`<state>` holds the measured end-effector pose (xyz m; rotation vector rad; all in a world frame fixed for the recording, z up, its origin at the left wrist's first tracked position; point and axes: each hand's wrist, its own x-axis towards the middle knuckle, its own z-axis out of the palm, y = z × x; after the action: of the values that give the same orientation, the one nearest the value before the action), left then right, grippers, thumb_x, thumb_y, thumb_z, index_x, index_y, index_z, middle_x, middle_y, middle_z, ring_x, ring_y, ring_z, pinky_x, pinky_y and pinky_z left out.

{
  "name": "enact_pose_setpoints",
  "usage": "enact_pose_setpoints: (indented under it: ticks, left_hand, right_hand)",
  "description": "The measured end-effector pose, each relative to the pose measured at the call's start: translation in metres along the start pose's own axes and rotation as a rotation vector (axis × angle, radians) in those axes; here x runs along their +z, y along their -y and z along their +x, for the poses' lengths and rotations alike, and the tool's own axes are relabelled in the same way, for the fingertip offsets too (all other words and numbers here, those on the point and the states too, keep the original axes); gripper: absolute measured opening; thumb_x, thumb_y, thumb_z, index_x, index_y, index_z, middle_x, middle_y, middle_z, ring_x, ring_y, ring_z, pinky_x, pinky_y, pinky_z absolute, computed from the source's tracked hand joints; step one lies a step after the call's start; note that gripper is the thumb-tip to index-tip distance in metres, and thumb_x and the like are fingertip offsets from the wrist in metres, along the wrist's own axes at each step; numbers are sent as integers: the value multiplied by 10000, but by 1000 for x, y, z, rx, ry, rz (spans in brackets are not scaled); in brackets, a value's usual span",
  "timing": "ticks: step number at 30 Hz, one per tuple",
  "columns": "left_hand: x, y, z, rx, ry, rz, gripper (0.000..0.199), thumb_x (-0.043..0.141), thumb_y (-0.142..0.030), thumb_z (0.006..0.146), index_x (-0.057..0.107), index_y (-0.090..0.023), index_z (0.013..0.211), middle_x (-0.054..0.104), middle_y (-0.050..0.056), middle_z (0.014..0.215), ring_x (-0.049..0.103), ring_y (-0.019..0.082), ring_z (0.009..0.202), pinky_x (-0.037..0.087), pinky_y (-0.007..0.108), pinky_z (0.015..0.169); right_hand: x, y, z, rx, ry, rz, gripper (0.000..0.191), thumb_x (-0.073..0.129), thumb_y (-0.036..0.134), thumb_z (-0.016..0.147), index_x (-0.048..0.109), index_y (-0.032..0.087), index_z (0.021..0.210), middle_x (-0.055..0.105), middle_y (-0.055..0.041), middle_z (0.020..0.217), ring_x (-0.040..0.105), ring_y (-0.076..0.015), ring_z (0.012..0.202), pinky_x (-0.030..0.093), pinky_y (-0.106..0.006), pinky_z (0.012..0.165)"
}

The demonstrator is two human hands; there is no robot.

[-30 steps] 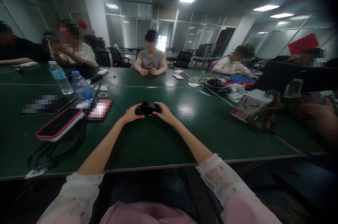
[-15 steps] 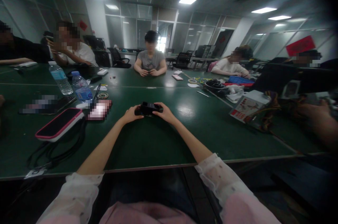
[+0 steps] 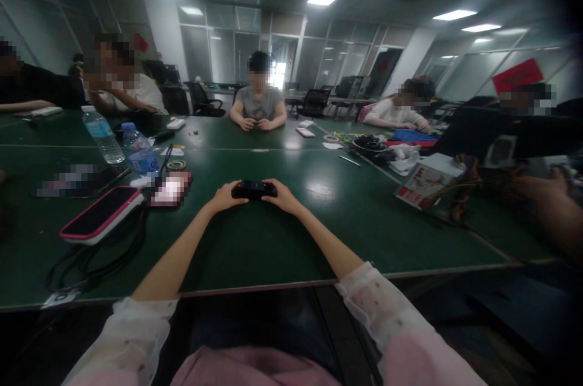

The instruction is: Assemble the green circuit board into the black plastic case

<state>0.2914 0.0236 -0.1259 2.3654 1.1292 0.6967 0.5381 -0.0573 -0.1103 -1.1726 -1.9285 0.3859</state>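
Between both hands is a small black box-shaped device (image 3: pixel 255 189), dark and too blurred for me to tell its exact kind. My left hand (image 3: pixel 228 196) is closed on its left end, thumb along the near side. On the other end, my right hand (image 3: pixel 281 195) grips with its thumb toward the near face. The device is at or just above the green table (image 3: pixel 255 240); whether it touches the surface I cannot tell. Fingertips behind it are hidden.
To the left are a pink-rimmed white case (image 3: pixel 102 216) with black cords, a phone (image 3: pixel 107 181), two water bottles (image 3: pixel 141 152) and a tape roll (image 3: pixel 177 165). A metal box with wires (image 3: pixel 428 182) stands right. A pen (image 3: pixel 350 161) lies beyond. Several people sit around the table.
The black device has turned in my hands, so a different side faces me. My right fingers have shifted slightly along its right end. Both hands stay in about the same place.
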Motion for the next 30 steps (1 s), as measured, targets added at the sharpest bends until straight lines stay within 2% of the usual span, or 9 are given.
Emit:
enact_pose_setpoints:
  ticks: [14, 19, 25, 30]
  left_hand:
    - [-8, -15, -6, 22, 30, 5, 731, 693, -618, 641, 550, -199, 1224, 634, 112, 1168, 587, 315, 1093, 451, 433, 931]
    - [-9, -20, -7, -15, 24, 3, 762, 694, -642, 626, 548, -200, 1230, 628, 124, 1180, 584, 330, 1107, 449, 423, 933]
    - [-11, -24, -8, -38, 38, -7, 712, 578, -689, 713, 556, -197, 1227, 634, 116, 1178, 587, 327, 1099, 443, 426, 931]
    - [-11, -23, -6, -11, 63, -40, 668, 531, -693, 751, 573, -194, 1194, 658, 100, 1105, 620, 298, 1018, 465, 398, 886]
  right_hand:
    - [-1, 2, 0, -10, 16, 16, 519, 746, 245, 698, 502, 231, 1156, 549, -58, 1138, 516, -244, 1088, 411, -432, 944]
    - [-1, 1, -1, 2, 31, 92, 523, 741, 245, 699, 485, 236, 1156, 525, -55, 1137, 513, -234, 1073, 426, -415, 926]
    - [0, 0, 0, 16, 62, 166, 514, 730, 229, 699, 470, 233, 1142, 506, -55, 1155, 510, -225, 1074, 438, -409, 923]
    - [2, -2, 1, -1, 41, 176, 523, 737, 217, 683, 468, 232, 1132, 503, -50, 1140, 501, -224, 1078, 429, -414, 937]
